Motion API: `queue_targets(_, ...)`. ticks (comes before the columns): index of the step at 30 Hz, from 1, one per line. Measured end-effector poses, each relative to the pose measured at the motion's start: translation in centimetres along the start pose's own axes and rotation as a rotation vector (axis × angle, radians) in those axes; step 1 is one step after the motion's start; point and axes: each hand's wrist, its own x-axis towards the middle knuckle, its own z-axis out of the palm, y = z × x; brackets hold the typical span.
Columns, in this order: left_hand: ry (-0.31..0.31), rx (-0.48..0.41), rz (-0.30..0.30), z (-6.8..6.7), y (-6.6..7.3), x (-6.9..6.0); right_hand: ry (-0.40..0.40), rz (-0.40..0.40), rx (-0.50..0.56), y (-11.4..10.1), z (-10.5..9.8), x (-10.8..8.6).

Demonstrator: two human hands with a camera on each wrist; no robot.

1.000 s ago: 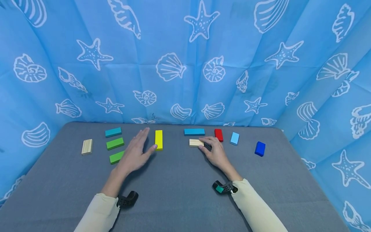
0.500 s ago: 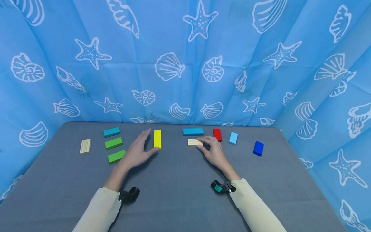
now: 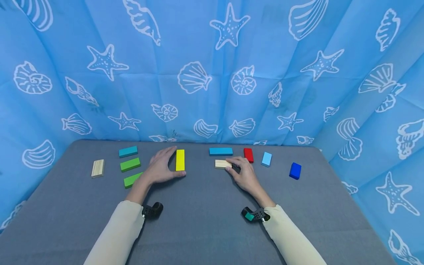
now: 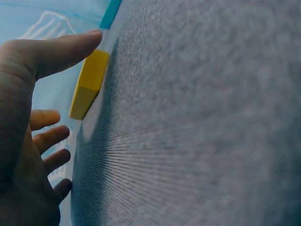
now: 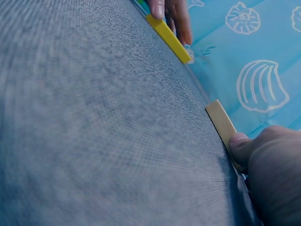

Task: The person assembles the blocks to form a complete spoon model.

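Observation:
My left hand [image 3: 160, 165] is spread around the near end of an upright-pointing yellow block [image 3: 180, 160], thumb at its near edge and fingers to its left. In the left wrist view a gap shows between the fingers and the yellow block [image 4: 89, 84]; whether the thumb touches it I cannot tell. My right hand [image 3: 245, 175] pinches the right end of a plain wooden block [image 3: 222, 164] between thumb and fingers, and the block lies flat on the table. The right wrist view shows the thumb [image 5: 241, 146] against the wooden block [image 5: 220, 120].
Behind the wooden block lies a blue block [image 3: 221, 151]. To its right are a red block [image 3: 248, 155], a light blue block [image 3: 266, 159] and a dark blue block [image 3: 295, 170]. On the left sit a teal block [image 3: 128, 151], two green blocks [image 3: 130, 164] and another wooden block [image 3: 98, 168].
My left hand has shifted right, and its thumb has come across the near end of the yellow block. The right hand and its wooden block have stayed in place.

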Motion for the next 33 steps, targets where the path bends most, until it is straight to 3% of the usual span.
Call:
queue_targets(14,-0.032,-0.011,-0.064,0.19,-0.25,0.83,-0.008,0.025,-0.012,-0.07,0.08,-0.11)
queue_targets(28,0.011,-0.062,-0.054,0.00,0.01,1.01,0.000,0.006,-0.016,0.15,0.16,-0.04)
queue_targets(33,-0.001,-0.058,-0.066,-0.01,0.05,1.09,-0.011,0.024,-0.011,0.11,0.06,-0.05)
